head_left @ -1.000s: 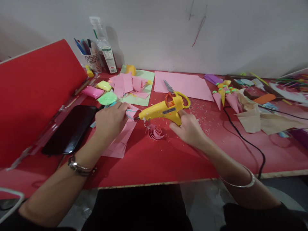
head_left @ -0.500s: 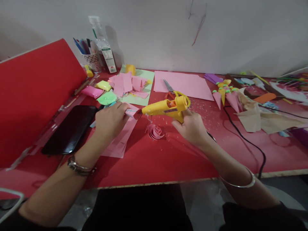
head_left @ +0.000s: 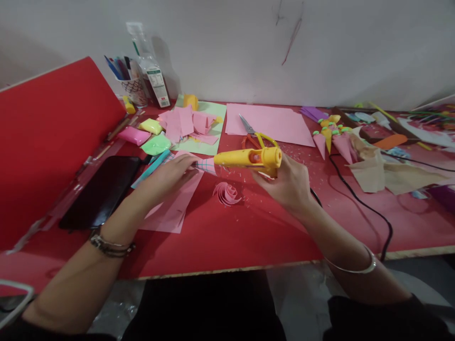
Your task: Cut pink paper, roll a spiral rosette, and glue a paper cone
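In my right hand [head_left: 286,187] is a yellow glue gun [head_left: 245,157], its fingers wrapped round the handle. The gun lies nearly level, nozzle end to the left, over the open end of a rolled pink paper cone [head_left: 206,165] with a blue line grid. My left hand [head_left: 174,173] grips that cone; its fingertips are partly hidden. Below the gun, a coiled pink paper spiral [head_left: 227,193] rests on the red table [head_left: 220,246]. Pink sheets [head_left: 170,213] lie under my left hand, and a teal strip [head_left: 151,168] is beside it.
Scissors [head_left: 250,130] lie behind the glue gun on pink paper [head_left: 284,125]. A phone [head_left: 101,192] lies at left, near clay packets [head_left: 155,144], a pen cup [head_left: 133,92] and a bottle [head_left: 156,80]. Small paper cones [head_left: 341,144] and a black cable [head_left: 366,203] are at right.
The glue gun has turned more level and its nozzle end has come over the cone's mouth. My left hand has tilted and flattened, showing more of the teal strip.
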The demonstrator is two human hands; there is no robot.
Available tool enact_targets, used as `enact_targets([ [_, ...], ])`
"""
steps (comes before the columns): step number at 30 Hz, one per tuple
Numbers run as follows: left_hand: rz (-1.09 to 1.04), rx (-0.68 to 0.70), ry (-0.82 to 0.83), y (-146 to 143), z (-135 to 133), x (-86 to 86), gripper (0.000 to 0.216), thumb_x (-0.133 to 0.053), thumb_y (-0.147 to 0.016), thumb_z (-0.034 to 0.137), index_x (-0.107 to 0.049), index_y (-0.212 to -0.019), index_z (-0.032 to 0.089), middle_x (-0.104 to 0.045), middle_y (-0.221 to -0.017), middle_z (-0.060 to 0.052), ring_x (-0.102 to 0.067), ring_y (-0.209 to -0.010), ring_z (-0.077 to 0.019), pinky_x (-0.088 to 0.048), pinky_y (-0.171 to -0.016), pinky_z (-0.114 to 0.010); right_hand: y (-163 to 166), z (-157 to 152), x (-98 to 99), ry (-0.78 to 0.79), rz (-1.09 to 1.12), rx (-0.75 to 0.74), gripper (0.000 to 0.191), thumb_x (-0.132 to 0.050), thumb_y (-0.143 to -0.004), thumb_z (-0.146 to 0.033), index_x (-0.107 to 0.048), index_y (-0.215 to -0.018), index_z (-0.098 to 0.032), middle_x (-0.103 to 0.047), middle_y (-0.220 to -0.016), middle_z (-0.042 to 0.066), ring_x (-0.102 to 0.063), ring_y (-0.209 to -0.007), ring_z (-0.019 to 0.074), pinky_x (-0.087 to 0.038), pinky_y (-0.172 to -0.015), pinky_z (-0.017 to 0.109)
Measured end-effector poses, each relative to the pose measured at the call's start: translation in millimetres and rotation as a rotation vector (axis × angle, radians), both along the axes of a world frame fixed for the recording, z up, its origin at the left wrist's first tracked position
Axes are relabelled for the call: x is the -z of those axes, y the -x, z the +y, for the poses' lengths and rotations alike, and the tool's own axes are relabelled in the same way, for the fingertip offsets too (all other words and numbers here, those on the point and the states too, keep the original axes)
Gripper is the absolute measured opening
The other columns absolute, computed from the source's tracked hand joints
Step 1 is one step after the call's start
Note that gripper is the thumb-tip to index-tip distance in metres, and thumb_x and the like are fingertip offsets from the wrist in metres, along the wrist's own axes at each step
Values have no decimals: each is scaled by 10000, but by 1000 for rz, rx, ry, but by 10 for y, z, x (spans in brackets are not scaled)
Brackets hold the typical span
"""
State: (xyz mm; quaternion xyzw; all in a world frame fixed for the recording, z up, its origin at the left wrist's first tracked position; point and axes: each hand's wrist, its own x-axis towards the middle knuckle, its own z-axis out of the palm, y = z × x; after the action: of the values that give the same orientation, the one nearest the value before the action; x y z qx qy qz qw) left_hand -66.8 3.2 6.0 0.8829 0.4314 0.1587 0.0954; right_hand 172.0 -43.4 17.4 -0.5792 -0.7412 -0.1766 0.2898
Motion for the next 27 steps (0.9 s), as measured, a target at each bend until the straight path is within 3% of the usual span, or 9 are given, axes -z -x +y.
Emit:
enact_targets([
  [5, 55, -19, -19, 27, 32, -18, 132, -423, -786, 213, -521, -857, 159, -592, -868, -49, -559, -779, -155, -440, -697, -261, 10, 4, 7, -59, -8, -39, 312, -473, -729, -473, -508, -833, -181, -582, -621, 6, -518, -500, 124, -282, -422, 223],
  [14, 70, -19, -13, 23, 54, -9, 157, -454, -766, 203, -548, -880, 148, -628, -865, -53, -577, -781, -156, -438, -688, -244, 30, 0, 9, -57, 44, -18, 421, -477, -696, -553, -511, -866, -170, -589, -625, 13, -518, -502, 131, -301, -439, 236],
  [21, 28, -6, -46, 43, 65, 25, 215, -415, -787, 239, -548, -937, 158, -626, -946, -64, -569, -844, -166, -435, -721, -262, 29, -17, 3, -33, 96, -18, 408, -496, -691, -547, -513, -853, -173, -566, -599, 12, -515, -508, 136, -310, -450, 244],
  [27, 24, -10, -37, 32, 55, 12, 171, -432, -779, 214, -544, -896, 158, -638, -855, -50, -576, -801, -159, -437, -704, -260, 26, -16, 5, 12, 99, -13, 277, -512, -704, -418, -517, -848, -181, -559, -592, 5, -501, -494, 129, -294, -439, 238],
])
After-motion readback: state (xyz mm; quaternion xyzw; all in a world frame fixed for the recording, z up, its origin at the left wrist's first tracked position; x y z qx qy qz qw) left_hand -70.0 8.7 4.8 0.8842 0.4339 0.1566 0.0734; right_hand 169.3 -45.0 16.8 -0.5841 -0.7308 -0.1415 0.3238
